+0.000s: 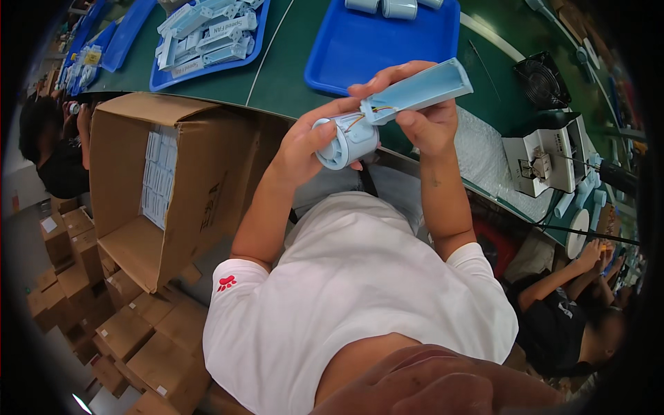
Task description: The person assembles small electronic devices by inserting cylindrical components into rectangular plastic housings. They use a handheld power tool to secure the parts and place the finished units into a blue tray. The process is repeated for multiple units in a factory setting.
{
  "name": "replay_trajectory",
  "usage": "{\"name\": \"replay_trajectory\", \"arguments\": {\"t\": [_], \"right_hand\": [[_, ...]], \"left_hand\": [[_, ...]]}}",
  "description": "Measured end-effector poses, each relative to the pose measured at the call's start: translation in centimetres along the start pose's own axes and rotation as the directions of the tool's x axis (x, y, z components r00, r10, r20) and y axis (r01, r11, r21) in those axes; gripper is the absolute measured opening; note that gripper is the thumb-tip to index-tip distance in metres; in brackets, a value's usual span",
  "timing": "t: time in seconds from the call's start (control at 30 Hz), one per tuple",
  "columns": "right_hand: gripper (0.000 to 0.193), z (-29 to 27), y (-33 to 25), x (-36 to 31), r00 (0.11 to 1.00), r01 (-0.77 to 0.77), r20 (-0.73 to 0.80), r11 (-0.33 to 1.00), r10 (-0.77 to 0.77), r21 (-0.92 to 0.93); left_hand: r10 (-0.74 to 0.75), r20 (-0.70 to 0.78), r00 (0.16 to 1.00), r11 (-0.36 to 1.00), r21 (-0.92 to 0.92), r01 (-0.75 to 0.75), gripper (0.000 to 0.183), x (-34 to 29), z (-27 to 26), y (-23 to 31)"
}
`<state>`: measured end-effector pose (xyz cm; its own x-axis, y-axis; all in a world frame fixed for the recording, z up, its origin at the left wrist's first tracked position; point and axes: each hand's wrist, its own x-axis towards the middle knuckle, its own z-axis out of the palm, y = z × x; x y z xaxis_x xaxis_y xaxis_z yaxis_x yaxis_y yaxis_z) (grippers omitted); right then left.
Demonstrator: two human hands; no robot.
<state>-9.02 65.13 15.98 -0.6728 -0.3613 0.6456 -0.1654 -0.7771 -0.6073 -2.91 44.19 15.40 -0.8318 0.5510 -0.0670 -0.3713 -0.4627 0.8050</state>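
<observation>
Above a table's edge (pixel 290 55), a worker's left hand (pixel 303 143) gripped a round case (pixel 358 143) and the right hand (pixel 434 128) a pale-blue handle (pixel 425 88), apparently kept close to spare the joining wires (pixel 377 109).

The left hand (pixel 299 146) grips a pale-blue cylindrical plastic housing (pixel 360 144); the right hand (pixel 432 126) grips the adjoining pale-blue elongated plastic shell (pixel 430 86). Thin coloured wires (pixel 355 121) bridge both parts. A rectangular blue plastic tray (pixel 384 52) lies beyond.
</observation>
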Motion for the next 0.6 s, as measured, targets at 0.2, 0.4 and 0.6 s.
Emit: {"name": "replay_trajectory", "arguments": {"t": [0.2, 0.4, 0.6], "right_hand": [[0.050, 0.9, -0.9, -1.5, 0.996, -0.078, -0.066, 0.939, 0.060, -0.334], [0.056, 1.9, -1.9, -2.1, 0.964, -0.227, -0.219, 0.898, 0.152, -0.377], [0.057, 1.5, -2.0, -2.7, 0.980, -0.170, -0.173, 0.873, 0.100, -0.456]], "left_hand": [[0.080, 0.052, 0.995, 0.994, -0.083, -0.075, 0.083, 0.7, 0.1, -0.8], [0.062, 0.053, 0.997, 0.994, -0.089, -0.057, 0.068, 0.9, 0.1, -1.1], [0.063, 0.035, 0.997, 0.991, -0.118, -0.059, 0.064, 0.8, -0.1, -1.5]]}}
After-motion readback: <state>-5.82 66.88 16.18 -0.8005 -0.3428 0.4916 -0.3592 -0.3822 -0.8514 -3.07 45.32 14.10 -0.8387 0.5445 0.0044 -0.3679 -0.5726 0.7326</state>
